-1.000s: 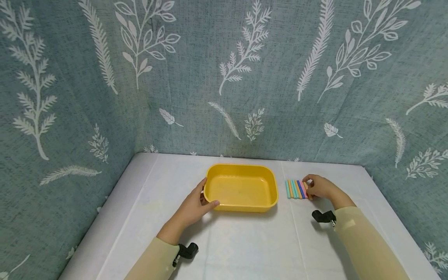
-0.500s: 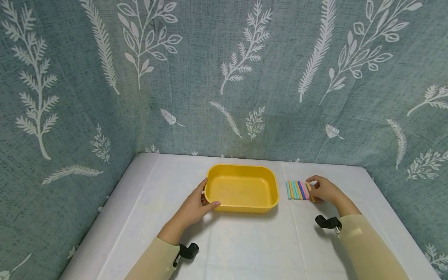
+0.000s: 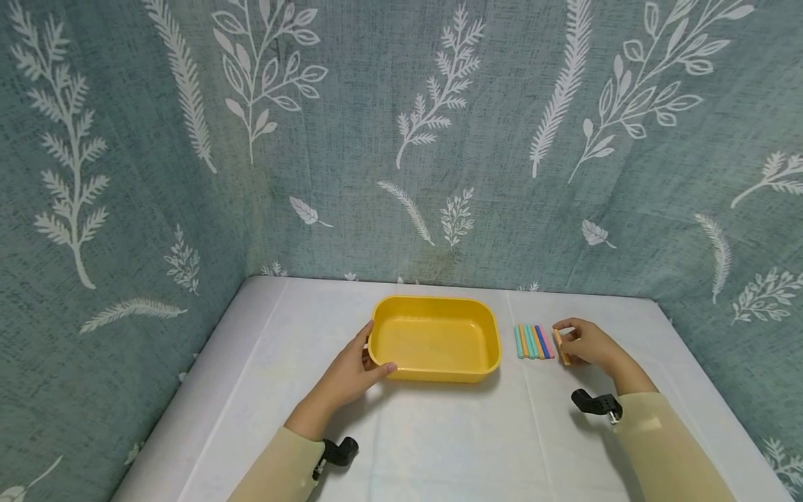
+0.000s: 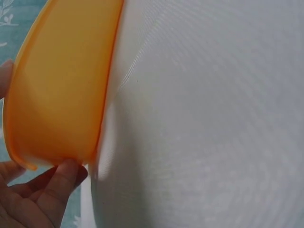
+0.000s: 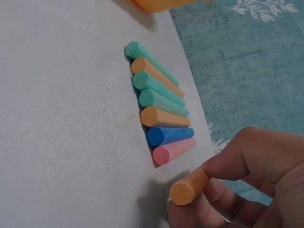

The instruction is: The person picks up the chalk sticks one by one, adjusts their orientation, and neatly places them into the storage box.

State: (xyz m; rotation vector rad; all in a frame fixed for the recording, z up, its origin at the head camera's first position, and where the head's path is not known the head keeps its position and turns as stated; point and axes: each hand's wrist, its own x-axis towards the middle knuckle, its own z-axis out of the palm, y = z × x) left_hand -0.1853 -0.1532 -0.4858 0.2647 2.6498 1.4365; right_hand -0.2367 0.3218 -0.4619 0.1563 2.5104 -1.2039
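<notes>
A yellow plastic tub (image 3: 433, 339) stands on the white-covered table, with nothing in it. My left hand (image 3: 345, 373) grips its left end, thumb at the front rim and fingers around the side; the left wrist view shows fingertips against the tub's wall (image 4: 66, 95). To the right of the tub, my right hand (image 3: 592, 348) pinches an orange chalk stick (image 5: 189, 187) between thumb and fingers. That stick is tilted and apart from a row of chalks, whose closest member is a pink chalk (image 5: 175, 151). Beside the pink one lies a blue chalk (image 5: 168, 136).
The row continues toward the tub with an orange chalk (image 5: 164, 117), several green and orange ones, ending at a green chalk (image 5: 151, 61). White cloth (image 3: 452, 439) covers the table. A teal leaf-patterned curtain (image 3: 376, 139) rises behind and at both sides.
My right hand has drawn the orange chalk away from the row's right end, moving right and slightly toward me. The left hand keeps its grip on the tub.
</notes>
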